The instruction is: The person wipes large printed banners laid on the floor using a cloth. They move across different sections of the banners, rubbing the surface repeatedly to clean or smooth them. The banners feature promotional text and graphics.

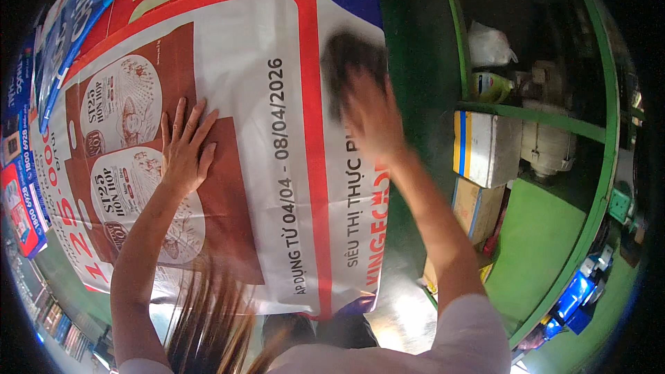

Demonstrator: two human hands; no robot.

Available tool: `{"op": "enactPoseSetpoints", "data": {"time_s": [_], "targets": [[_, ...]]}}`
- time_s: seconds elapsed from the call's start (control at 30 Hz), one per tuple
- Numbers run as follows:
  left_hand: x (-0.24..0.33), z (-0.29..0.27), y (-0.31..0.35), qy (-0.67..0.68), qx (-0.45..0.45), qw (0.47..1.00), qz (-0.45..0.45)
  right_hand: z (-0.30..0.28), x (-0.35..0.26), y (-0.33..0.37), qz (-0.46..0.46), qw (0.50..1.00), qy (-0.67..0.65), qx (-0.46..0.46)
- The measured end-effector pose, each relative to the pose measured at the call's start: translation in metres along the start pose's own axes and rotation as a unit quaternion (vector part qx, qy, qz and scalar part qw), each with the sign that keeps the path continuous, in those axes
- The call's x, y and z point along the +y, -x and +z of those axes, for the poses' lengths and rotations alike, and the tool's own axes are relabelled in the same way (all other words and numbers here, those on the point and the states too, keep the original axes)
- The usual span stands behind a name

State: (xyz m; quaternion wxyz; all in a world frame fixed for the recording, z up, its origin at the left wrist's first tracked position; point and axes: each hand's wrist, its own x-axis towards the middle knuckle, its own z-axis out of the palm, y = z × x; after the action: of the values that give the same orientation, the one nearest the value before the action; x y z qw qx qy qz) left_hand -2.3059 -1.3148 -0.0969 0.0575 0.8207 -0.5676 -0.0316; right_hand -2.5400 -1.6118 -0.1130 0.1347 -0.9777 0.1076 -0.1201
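Note:
A large printed banner (242, 97), white with red bands and brown package pictures, stretches in front of me with some wrinkles. My left hand (185, 149) lies flat on one of the brown pictures, fingers spread, holding nothing. Toward the banner's right edge, my right hand (374, 114) is blurred by motion. Under its fingers is a dark, soft-edged thing (353, 62), perhaps a cloth or a brush; the blur hides its exact kind. That dark thing smears together with the hand, while the print beside it stays sharp.
Blue printed sheets (73, 38) overlap the banner at the upper left. On the right stands a green metal frame (554, 119) with a white foam box (488, 149), a cardboard box (478, 208), a motor-like machine (547, 138) and a white plastic bag (490, 45).

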Motion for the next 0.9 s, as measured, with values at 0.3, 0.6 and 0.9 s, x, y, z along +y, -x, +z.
{"op": "enactPoseSetpoints", "data": {"time_s": [0.3, 0.6, 0.9], "targets": [[-0.001, 0.001, 0.006, -0.004, -0.040, 0.999, -0.029, 0.011, 0.038, -0.028, -0.106, 0.990, 0.022, -0.096], [0.000, 0.000, 0.004, 0.003, -0.033, 0.999, -0.031, 0.038, -0.069, -0.113, -0.149, 0.987, -0.041, -0.038], [0.001, 0.000, 0.004, -0.014, -0.041, 0.998, -0.035, 0.017, -0.026, -0.064, -0.290, 0.947, -0.020, -0.136]]}}
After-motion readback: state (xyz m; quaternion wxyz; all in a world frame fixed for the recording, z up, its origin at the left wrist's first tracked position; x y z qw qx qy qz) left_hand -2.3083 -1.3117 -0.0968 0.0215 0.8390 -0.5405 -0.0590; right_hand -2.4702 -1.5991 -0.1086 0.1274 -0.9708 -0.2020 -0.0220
